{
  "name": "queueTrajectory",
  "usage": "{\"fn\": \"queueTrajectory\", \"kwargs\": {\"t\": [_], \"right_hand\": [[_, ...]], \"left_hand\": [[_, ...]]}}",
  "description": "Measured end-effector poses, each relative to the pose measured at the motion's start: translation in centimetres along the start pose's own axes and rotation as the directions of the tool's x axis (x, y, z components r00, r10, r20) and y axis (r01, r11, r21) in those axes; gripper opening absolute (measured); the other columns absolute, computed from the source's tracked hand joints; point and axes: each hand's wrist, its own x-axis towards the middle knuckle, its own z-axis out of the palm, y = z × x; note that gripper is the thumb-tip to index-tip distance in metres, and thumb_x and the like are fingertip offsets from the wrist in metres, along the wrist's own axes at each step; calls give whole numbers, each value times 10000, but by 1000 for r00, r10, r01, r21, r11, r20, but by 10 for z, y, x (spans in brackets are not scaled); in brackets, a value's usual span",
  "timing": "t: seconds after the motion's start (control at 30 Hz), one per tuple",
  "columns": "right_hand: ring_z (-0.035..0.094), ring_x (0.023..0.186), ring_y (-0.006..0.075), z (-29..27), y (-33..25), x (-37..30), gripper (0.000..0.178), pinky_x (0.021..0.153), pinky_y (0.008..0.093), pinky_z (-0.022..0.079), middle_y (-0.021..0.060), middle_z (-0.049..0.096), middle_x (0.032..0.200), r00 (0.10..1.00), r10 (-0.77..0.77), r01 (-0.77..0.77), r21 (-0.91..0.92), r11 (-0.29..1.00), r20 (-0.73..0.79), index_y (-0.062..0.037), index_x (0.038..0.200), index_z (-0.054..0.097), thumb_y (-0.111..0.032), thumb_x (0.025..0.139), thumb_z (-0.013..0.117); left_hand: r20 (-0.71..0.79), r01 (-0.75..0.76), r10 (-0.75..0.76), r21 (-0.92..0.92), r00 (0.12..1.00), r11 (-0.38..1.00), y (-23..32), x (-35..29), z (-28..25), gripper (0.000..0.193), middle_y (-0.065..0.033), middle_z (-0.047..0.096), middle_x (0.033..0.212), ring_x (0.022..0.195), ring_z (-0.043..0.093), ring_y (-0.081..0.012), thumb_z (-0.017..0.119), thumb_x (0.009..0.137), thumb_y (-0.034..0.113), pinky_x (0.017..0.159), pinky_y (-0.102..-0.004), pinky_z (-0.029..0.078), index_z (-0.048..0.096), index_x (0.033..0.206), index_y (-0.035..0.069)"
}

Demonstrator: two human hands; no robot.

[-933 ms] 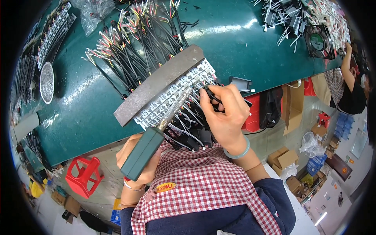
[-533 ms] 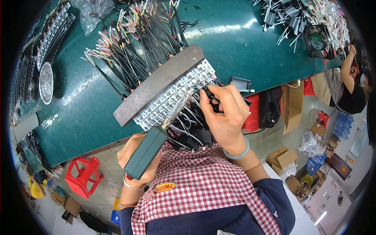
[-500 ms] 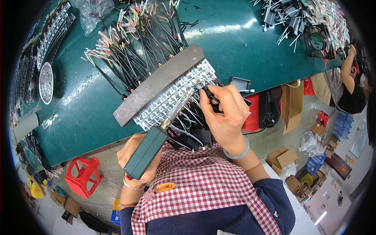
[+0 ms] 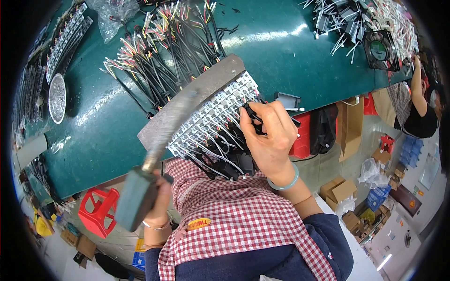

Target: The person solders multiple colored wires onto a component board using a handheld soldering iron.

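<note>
My left hand [image 4: 161, 201] is closed round the boxy green handle of a soldering iron [image 4: 137, 199], blurred by motion. Its long metal shaft slants up over the dark metal bar [image 4: 206, 80] and the left part of the circuit boards. My right hand [image 4: 271, 133] pinches a black cable [image 4: 251, 112] by the right end of the boards, its thin wire ends at the pads. Against the bar lies the row of small white circuit boards [image 4: 220, 105]. White and black wires [image 4: 222, 143] run from their near edge to black rectangular housings [image 4: 227, 169].
Beyond the bar lie bundled black cables [image 4: 150, 75] with stripped ends. An oval dish [image 4: 57, 98] stands at left, a fan [image 4: 380, 50] and more black housings [image 4: 344, 25] at far right. A red stool [image 4: 99, 213] stands below the table edge. Another person [image 4: 419, 103] is at right.
My left hand has drawn the soldering iron left, away from the cable end, and its shaft has swung more upright. My right hand stays in place with the cable.
</note>
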Motion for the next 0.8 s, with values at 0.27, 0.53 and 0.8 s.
{"fn": "queueTrajectory", "kwargs": {"t": [0.27, 0.53, 0.8], "right_hand": [[566, 568, 194, -3, -3, 1, 235, 493, 322, 441, 68, 535, 724, 999, 29, -30, 28, 999, 28, -13, 869, 640, 25, 693, 791], [585, 607, 214, -9, -1, 7, 227, 503, 321, 449, 76, 557, 750, 994, 27, -30, 23, 999, 103, -21, 896, 650, 17, 716, 784], [547, 589, 193, -9, 10, 9, 293, 479, 314, 422, 54, 516, 711, 982, -158, 162, -30, 986, 107, -62, 955, 689, 34, 691, 772]], "left_hand": [[-748, -243, 202, 57, 632, 968, -33, 60, -70, 236, -109, 632, 910, 620, 498, -111, 691, 822, -45, 557, -224, 377, 630, 1046, -91], [-622, -86, -115, -284, 775, 955, -53, 52, -61, 392, -193, 664, 1056, 554, 452, -99, 663, 796, -98, 497, -224, 360, 572, 1177, -108], [-135, 88, -183, -520, 974, 850, -32, -2, -20, 496, -150, 639, 1103, 886, 610, -180, 724, 744, 1, 681, -290, 503, 571, 1212, -62]]}}
